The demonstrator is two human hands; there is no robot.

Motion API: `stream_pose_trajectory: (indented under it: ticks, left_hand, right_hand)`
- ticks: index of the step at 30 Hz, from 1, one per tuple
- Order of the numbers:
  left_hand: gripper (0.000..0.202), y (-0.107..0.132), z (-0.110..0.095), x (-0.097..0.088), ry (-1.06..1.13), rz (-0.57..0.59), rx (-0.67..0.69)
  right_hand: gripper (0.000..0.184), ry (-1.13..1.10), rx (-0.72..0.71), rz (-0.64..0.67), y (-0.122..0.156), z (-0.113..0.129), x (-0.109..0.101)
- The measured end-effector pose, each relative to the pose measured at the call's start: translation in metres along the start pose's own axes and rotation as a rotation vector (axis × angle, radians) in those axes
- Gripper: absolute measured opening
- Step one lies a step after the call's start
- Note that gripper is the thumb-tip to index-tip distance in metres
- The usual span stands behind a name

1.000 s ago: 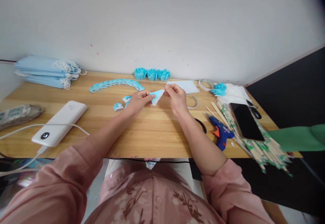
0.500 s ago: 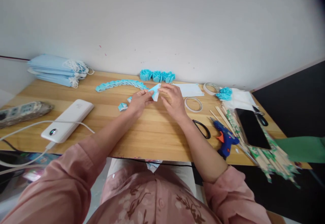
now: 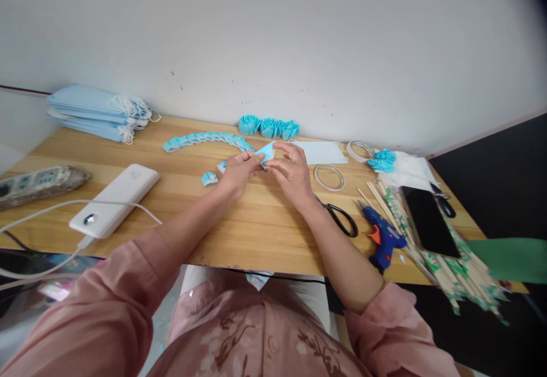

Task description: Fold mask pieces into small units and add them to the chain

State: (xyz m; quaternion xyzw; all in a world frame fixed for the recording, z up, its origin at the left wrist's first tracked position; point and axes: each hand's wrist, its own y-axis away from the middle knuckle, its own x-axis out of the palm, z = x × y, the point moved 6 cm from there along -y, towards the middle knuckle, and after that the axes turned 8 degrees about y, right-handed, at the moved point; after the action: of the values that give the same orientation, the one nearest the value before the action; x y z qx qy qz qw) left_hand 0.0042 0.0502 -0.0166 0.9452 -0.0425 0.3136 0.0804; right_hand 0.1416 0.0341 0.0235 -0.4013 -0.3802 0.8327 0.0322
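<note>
Both hands meet over the middle of the wooden table (image 3: pixel 256 234). My left hand (image 3: pixel 237 173) and my right hand (image 3: pixel 290 172) pinch a small folded light-blue piece (image 3: pixel 267 152) between their fingertips. Just left of my left hand lie two small folded blue pieces (image 3: pixel 209 179). Behind the hands curves a chain of joined blue folded pieces (image 3: pixel 205 139). Three blue rosettes (image 3: pixel 268 127) stand against the wall. A flat face mask (image 3: pixel 320 152) lies right of the hands.
A stack of blue face masks (image 3: pixel 98 114) sits at back left, a white power bank (image 3: pixel 115 199) with cable and a power strip (image 3: pixel 38 183) at left. Tape rolls (image 3: pixel 329 176), scissors (image 3: pixel 342 220), a blue glue gun (image 3: pixel 384 240), wooden sticks (image 3: pixel 431 251) and a phone (image 3: pixel 429 220) lie right.
The two hands have drawn together and folded the blue piece smaller; it was stretched between them before. The view has shifted slightly.
</note>
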Motion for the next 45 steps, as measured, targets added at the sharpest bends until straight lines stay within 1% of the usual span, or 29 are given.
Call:
stream_pose_trajectory:
  ticks: [3, 10, 16, 22, 24, 25, 29, 32, 37, 39, 42, 45]
  left_hand:
    - [0.027, 0.000, -0.001, 0.000, -0.006, -0.009, 0.013]
    - [0.026, 0.000, 0.002, -0.001, -0.014, -0.022, 0.011]
    - [0.021, -0.001, 0.002, -0.001, -0.021, -0.014, 0.037]
    - [0.026, 0.000, 0.001, 0.000, -0.045, -0.007, 0.041]
    - [0.027, 0.000, 0.000, 0.000, -0.050, 0.000, 0.044]
    - [0.028, 0.000, 0.000, 0.000, -0.049, 0.003, 0.043]
    - [0.031, 0.000, -0.002, 0.000, -0.026, 0.011, 0.044]
    - [0.034, 0.001, -0.001, 0.001, -0.013, 0.020, 0.036]
    - [0.033, 0.002, 0.002, 0.002, 0.007, 0.007, 0.001]
    - [0.030, 0.003, 0.001, 0.003, 0.019, 0.001, -0.008]
    - [0.024, 0.003, 0.000, 0.003, 0.039, -0.005, -0.016]
    - [0.024, 0.003, -0.001, 0.002, 0.056, -0.010, -0.021]
  right_hand:
    - [0.013, -0.072, 0.069, -0.005, 0.002, -0.003, 0.000]
    - [0.011, -0.262, 0.294, 0.038, 0.005, -0.015, 0.005]
    - [0.010, -0.323, 0.370, 0.030, 0.005, -0.016, 0.007]
    - [0.014, -0.376, 0.443, 0.047, 0.008, -0.020, 0.011]
    - [0.012, -0.354, 0.411, 0.049, 0.007, -0.018, 0.009]
    - [0.012, -0.326, 0.371, 0.046, 0.006, -0.016, 0.006]
    - [0.029, -0.135, 0.114, 0.032, 0.001, 0.000, -0.004]
    - [0.028, -0.007, -0.018, 0.034, 0.000, 0.007, -0.004]
    - [0.021, 0.095, -0.118, 0.041, 0.000, 0.010, -0.002]
    - [0.022, 0.114, -0.137, 0.045, 0.001, 0.009, -0.002]
    - [0.027, 0.131, -0.156, 0.086, 0.001, 0.008, 0.000]
    - [0.028, 0.135, -0.167, 0.098, 0.001, 0.007, 0.000]
